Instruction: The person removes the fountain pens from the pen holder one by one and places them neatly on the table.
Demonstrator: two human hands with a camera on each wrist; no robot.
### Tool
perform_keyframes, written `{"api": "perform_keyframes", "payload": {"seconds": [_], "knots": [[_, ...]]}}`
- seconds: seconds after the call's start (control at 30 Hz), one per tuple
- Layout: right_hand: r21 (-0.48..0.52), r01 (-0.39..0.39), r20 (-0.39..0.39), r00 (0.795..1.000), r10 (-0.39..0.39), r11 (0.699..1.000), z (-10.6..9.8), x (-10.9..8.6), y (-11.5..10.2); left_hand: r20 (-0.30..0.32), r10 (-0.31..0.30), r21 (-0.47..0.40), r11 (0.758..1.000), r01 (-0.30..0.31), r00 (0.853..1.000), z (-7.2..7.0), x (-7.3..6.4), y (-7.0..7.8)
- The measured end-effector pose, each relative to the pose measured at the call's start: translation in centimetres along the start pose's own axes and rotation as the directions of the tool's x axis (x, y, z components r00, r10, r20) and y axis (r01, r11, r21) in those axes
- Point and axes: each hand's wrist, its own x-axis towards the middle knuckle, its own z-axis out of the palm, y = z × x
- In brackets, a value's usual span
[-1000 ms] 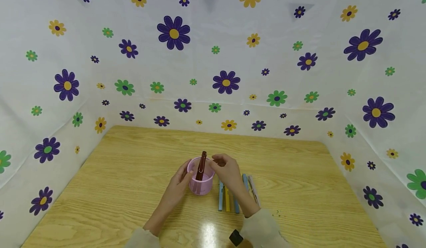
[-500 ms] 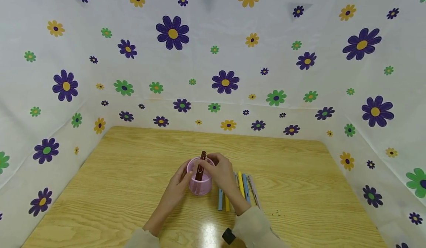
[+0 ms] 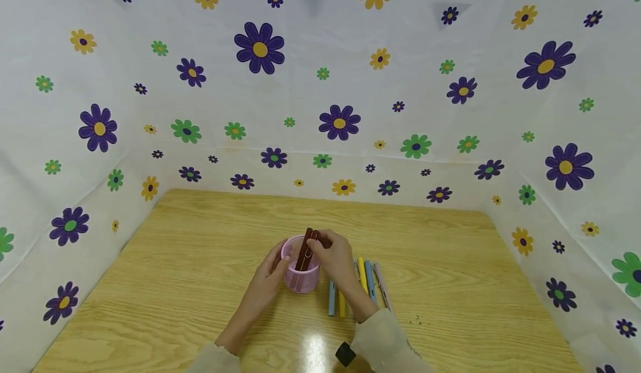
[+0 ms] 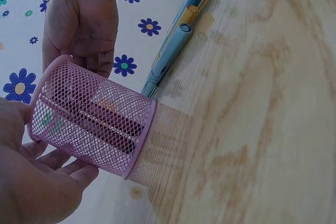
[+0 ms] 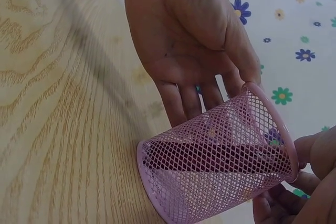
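A pink mesh pen cup (image 3: pixel 302 281) stands on the table. My left hand (image 3: pixel 267 275) grips it, thumb at the rim and fingers along its wall. Two dark red pens lean inside, and their lower ends show through the mesh in the left wrist view. With my right hand (image 3: pixel 334 256) I pinch the upper part of the right-hand pen (image 3: pixel 309 252). The other dark red pen (image 3: pixel 302 250) leans just left of it. In the right wrist view, the fingers of my right hand (image 5: pixel 315 182) are at the cup's mouth, partly cut off.
Several pens lie side by side right of the cup, partly under my right forearm: a blue pen (image 3: pixel 331 299), a yellow pen (image 3: pixel 363 273), another blue pen (image 3: pixel 370 283) and a greyish pen (image 3: pixel 383 285). A flowered white cloth (image 3: pixel 300 83) encloses the wooden table (image 3: pixel 200 239).
My right hand has moved left from beside the cup's rim to a pen inside it. That pen has shifted right, and two pens now show apart. My left hand stays on the cup.
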Motion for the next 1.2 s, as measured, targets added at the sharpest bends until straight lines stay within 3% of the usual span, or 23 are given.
{"api": "perform_keyframes", "payload": {"seconds": [0.4, 0.73, 1.2], "knots": [[0.129, -0.032, -0.075, 0.996, 0.042, 0.991, -1.1, 0.4, -0.4, -0.005, -0.003, -0.002, 1.000, 0.003, 1.000, 0.1, -0.2, 0.6], [0.323, -0.026, -0.105, 0.992, 0.064, 0.946, -3.1, 0.9, -0.8, 0.005, -0.005, -0.019, 1.000, 0.005, 1.000, 0.1, -0.2, 0.5], [0.440, -0.001, -0.145, 0.987, 0.072, 0.898, -5.9, 1.5, -0.7, 0.007, -0.010, -0.006, 1.000, 0.010, 1.000, 0.0, -0.2, 0.4]]}}
